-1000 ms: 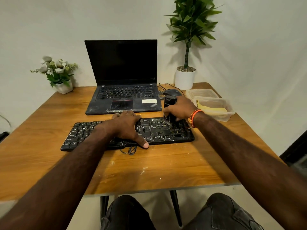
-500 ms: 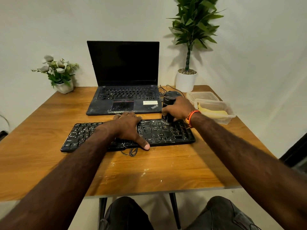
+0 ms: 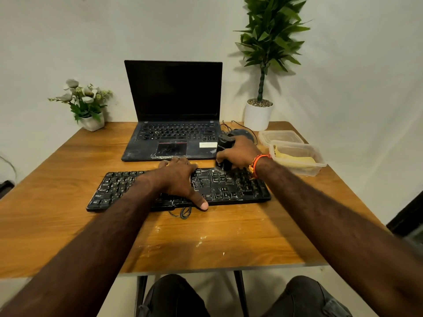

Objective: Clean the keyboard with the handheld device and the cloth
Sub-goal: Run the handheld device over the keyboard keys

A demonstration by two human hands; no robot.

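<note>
A dusty black keyboard (image 3: pixel 114 188) lies across the middle of the wooden table (image 3: pixel 68 236). My left hand (image 3: pixel 180 179) rests flat on its centre, fingers spread and thumb at the front edge. My right hand (image 3: pixel 240 154) grips a black handheld device (image 3: pixel 224 145) upright, its brush tip down on the keys at the keyboard's upper right. A yellow cloth (image 3: pixel 295 160) lies in a clear plastic tub (image 3: pixel 320 165) at the right.
An open dusty laptop (image 3: pixel 174 124) stands behind the keyboard, a black mouse (image 3: pixel 242 133) beside it. A second clear tub (image 3: pixel 281 136), a potted plant (image 3: pixel 258 115) and a flower pot (image 3: pixel 91 121) sit along the back. White crumbs dot the table front (image 3: pixel 201 241).
My right hand has moved the device slightly back and left along the keyboard's upper right. My left hand stays in place.
</note>
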